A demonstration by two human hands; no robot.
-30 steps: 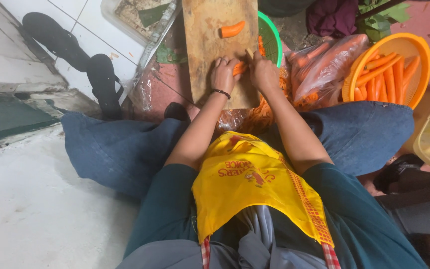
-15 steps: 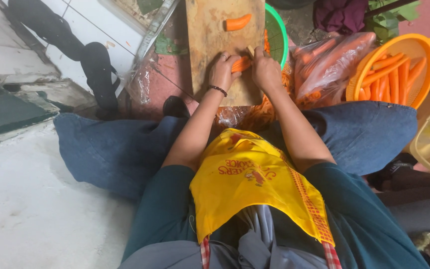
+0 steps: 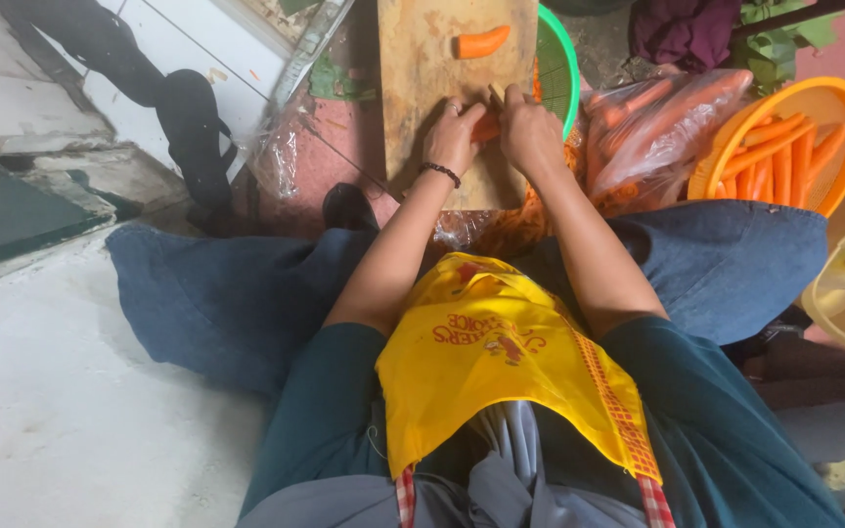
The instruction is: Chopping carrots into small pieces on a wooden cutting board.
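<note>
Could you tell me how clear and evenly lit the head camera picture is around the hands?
Head view: soft, even daylight with no hard shadows; the left hand and right hand on the cutting board are reasonably sharp; the carrot piece between them is mostly hidden; the plastic bag shows mild glare; the edges bend from wide-angle distortion.

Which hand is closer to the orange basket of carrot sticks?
Right. The right hand rests on the cutting board, on the side toward the orange basket; the left hand sits farther away, beside it.
</note>
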